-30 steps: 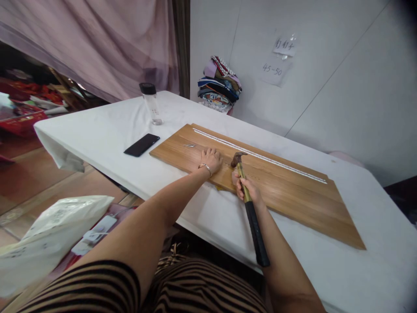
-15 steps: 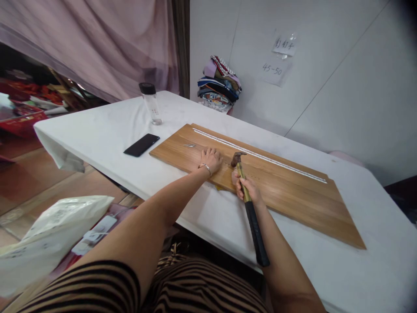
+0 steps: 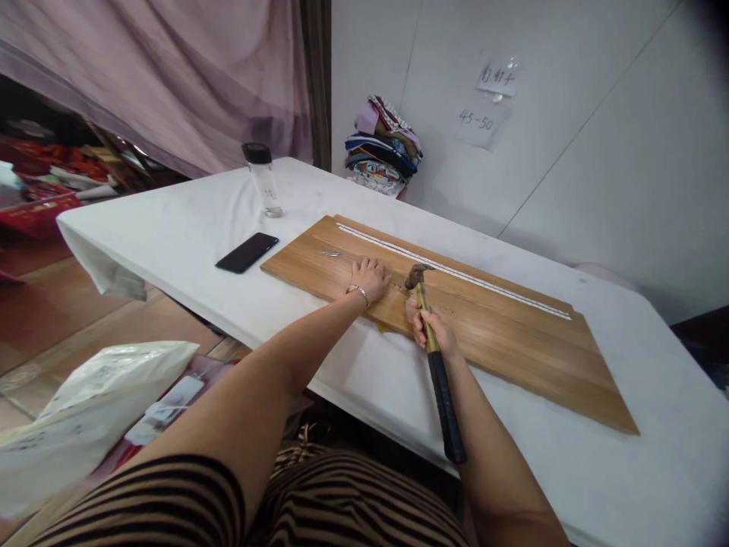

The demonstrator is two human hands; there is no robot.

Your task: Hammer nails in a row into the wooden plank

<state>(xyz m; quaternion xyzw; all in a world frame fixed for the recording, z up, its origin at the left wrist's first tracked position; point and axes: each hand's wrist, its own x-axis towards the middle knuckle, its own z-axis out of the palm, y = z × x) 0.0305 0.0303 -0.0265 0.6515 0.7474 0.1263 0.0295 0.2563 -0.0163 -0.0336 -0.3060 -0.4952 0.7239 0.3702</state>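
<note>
A wooden board (image 3: pixel 512 349) lies across the white-covered table. My left hand (image 3: pixel 369 279) rests palm down on its near left part, fingers stretched out; anything under the palm is hidden. My right hand (image 3: pixel 430 328) is wrapped round a claw hammer (image 3: pixel 438 376), high on the yellow part of the handle. The hammer's rusty head hangs just over the board, and its black grip slants back towards me. Several nails (image 3: pixel 331 254) lie loose on the board left of my left hand. Small dark dots in a row (image 3: pixel 447 309) mark the wood beside the hammer.
Two white strips (image 3: pixel 456 272) run along the board's far side. A black phone (image 3: pixel 247 252) and a lidded clear bottle (image 3: pixel 266 182) stand to the left. Folded cloth (image 3: pixel 383 148) is piled by the wall. A white bag (image 3: pixel 96 410) sits below the table edge.
The hammer's grip end has shifted slightly left, with its head almost in the same place. My left hand stays put on the board.
</note>
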